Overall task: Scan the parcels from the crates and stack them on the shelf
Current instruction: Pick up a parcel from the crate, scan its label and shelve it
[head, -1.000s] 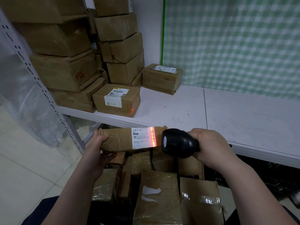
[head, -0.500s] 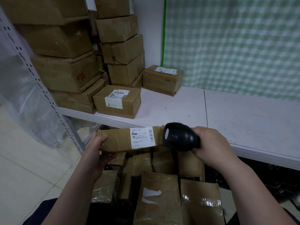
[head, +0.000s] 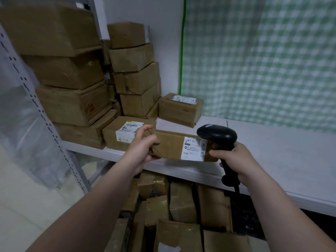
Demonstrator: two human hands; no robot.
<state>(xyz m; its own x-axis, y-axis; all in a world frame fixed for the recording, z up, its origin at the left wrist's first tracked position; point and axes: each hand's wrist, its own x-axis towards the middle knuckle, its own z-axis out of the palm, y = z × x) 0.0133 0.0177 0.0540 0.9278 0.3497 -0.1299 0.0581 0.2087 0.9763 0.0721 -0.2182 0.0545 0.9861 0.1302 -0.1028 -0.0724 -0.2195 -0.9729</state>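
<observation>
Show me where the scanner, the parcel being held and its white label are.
scanner (head: 217,133): head view, on its black head.
held parcel (head: 169,145): head view, on the bare brown front face.
white label (head: 193,149): head view, on the middle of the sticker.

Brown labelled parcel (head: 169,144) horiz. over shelf (head: 272,151) edge, blk scanner (head: 216,133) at rt end.

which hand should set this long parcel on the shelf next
Left, probably. The left hand grips the long parcel by its end, right at the shelf edge, while the right hand is wrapped round the scanner handle.
</observation>
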